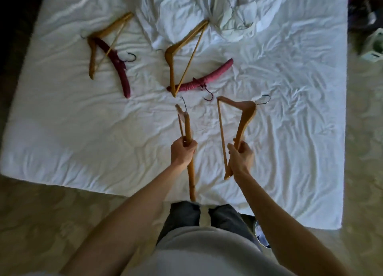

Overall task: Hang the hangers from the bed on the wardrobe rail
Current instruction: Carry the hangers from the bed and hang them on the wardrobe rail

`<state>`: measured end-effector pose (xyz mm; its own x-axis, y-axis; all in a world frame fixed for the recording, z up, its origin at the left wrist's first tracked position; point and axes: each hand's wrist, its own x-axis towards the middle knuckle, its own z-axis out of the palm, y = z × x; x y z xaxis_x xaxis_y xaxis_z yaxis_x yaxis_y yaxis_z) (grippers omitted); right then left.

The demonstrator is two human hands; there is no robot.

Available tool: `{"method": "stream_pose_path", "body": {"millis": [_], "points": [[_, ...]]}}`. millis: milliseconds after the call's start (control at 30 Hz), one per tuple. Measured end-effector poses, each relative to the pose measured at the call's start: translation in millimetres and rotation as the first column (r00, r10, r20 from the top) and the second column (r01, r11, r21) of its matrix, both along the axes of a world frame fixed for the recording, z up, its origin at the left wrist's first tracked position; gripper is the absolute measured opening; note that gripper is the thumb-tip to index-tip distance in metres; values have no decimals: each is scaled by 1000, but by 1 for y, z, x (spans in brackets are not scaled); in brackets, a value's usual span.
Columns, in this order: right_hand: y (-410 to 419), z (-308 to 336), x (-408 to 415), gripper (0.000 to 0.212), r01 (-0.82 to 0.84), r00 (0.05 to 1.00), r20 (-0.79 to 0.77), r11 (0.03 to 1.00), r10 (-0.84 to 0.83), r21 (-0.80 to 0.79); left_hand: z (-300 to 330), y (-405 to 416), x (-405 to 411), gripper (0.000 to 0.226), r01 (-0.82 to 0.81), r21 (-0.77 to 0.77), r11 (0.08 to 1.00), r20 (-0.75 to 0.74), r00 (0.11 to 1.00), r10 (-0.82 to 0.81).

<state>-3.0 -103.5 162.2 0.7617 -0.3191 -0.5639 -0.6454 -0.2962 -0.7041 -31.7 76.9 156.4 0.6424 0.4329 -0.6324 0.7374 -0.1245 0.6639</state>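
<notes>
On the bed, left to right, lie a wooden hanger crossed with a dark red one, then another wooden hanger over a pink one; no writing shows. The left hand grips an edge-on hanger, and the right hand grips a second hanger, both above the sheet.

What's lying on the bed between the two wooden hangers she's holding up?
Nothing: in the head view only bare white sheet shows between the left hand's wooden hanger and the right hand's wooden hanger.
</notes>
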Motion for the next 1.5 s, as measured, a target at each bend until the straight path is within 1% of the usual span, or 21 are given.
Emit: {"method": "stream_pose_path", "body": {"millis": [67, 133, 233, 300, 400, 567, 700, 733, 833, 967, 1033, 1133, 1267, 1333, 1400, 1500], "points": [[10, 13, -23, 18, -126, 992, 0, 992, 126, -7, 19, -1, -15, 18, 23, -24, 999, 25, 999, -23], [17, 25, -44, 21, -267, 964, 3, 963, 267, 36, 36, -4, -34, 16, 22, -30, 999, 35, 999, -21], [18, 45, -60, 17, -435, 900, 36, 897, 434, 72, 58, -10, -62, 20, -45, -35, 998, 30, 998, 46], [16, 59, -70, 19, -543, 840, 63, 833, 539, 109, 70, -15, -85, 25, -133, -18, 991, 15, 991, 134], [16, 78, -84, 21, -667, 745, 109, 731, 658, 144, 83, -18, -122, 30, -312, 6, 950, -2, 950, 312], [28, 106, -113, 15, -827, 556, 215, 510, 803, 235, 99, -18, -197, 34, -568, -2, 823, 58, 821, 567], [61, 115, -150, 12, -941, 319, 237, 276, 918, 196, 116, -13, -258, 36, -729, 12, 685, 104, 682, 724], [70, 117, -159, 13, -954, 276, 243, 235, 930, 184, 119, -11, -270, 34, -760, 2, 650, 120, 646, 754], [105, 119, -196, 16, -986, 111, 253, 74, 961, 149, 119, 1, -317, 30, -853, -9, 522, 122, 517, 847], [158, 122, -243, 20, -986, -118, 243, -144, 963, 90, 118, 20, -382, 32, -918, -40, 395, 117, 389, 914], [189, 125, -271, 24, -971, -202, 244, -227, 948, 81, 121, 35, -412, 28, -947, -55, 316, 153, 305, 940], [234, 128, -314, 26, -950, -275, 261, -303, 925, 74, 124, 64, -455, 27, -975, -66, 212, 200, 195, 960], [300, 131, -378, 26, -920, -355, 257, -384, 899, 74, 126, 114, -518, 30, -987, -83, 136, 225, 114, 968], [331, 136, -410, 28, -909, -373, 256, -407, 892, 94, 129, 142, -549, 31, -989, -100, 105, 229, 80, 970], [358, 144, -437, 28, -903, -377, 265, -416, 888, 107, 132, 169, -576, 32, -991, -92, 94, 236, 70, 969], [403, 156, -479, 26, -888, -408, 296, -450, 863, 88, 137, 214, -615, 32, -992, -100, 70, 251, 43, 967]]}}
